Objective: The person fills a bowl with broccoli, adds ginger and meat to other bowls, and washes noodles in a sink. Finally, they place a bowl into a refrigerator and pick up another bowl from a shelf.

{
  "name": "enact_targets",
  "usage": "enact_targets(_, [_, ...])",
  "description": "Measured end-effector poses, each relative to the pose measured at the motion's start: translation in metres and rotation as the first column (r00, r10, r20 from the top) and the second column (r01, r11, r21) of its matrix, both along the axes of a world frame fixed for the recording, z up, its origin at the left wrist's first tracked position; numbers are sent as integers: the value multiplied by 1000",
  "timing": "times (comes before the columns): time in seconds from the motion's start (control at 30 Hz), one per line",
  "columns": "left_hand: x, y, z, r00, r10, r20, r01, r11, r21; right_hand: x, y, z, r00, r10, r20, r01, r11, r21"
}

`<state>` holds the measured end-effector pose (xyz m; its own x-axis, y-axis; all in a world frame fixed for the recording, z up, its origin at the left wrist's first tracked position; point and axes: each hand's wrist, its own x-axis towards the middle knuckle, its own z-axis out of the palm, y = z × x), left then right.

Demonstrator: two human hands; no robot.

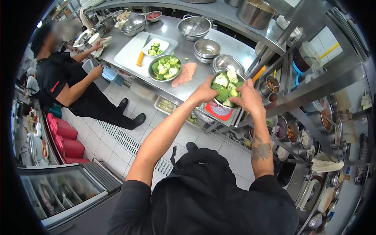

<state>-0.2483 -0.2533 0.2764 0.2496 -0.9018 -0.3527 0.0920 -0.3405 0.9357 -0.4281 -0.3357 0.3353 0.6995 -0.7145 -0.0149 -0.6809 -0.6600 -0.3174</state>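
A metal bowl of broccoli florets (227,87) is between my two hands, over a red kitchen scale (219,112) at the table's right end. My left hand (205,93) grips the bowl's left side, thumb and fingers at the rim. On the opposite side, my right hand (250,97) is closed round the rim, its fingertips against the florets. A pink cloth (185,74) lies left of my left hand. Beyond it stands a second metal bowl of broccoli (165,68). Behind my bowl is an empty metal bowl (228,64).
A white cutting board (131,53) carries an orange-handled knife (140,58) and a white dish of broccoli (156,47). Stacked metal bowls (206,48) stand farther back. At left, a co-worker (66,70) holds a cloth. A metal shelf post (309,92) rises close to my right hand.
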Motion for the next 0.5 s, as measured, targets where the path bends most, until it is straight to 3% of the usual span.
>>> enact_targets(0.23, [-8,5,-4,999,19,-42,-19,1000,-7,-18,-9,0,987,2,163,-1,1000,-11])
enact_targets(0.3, [-12,4,-7,993,83,-87,-82,997,11,-27,-6,2,879,26,476,30,994,-108])
enact_targets(0.37, [-16,6,-6,988,102,-116,-98,994,40,-36,2,7,714,-97,693,41,994,98])
enact_targets(0.4, [-17,7,-2,981,131,-140,-124,990,61,-44,5,6,566,-201,799,-113,942,317])
enact_targets(0.43, [-15,4,-7,978,149,-144,-141,988,61,-47,15,9,421,-339,841,-305,821,483])
enact_targets(0.47, [-15,3,-14,978,119,-171,-116,993,27,-57,29,14,365,-546,754,-482,582,655])
enact_targets(0.5, [-17,2,-20,977,88,-195,-91,996,-8,-63,35,5,313,-556,770,-571,537,621])
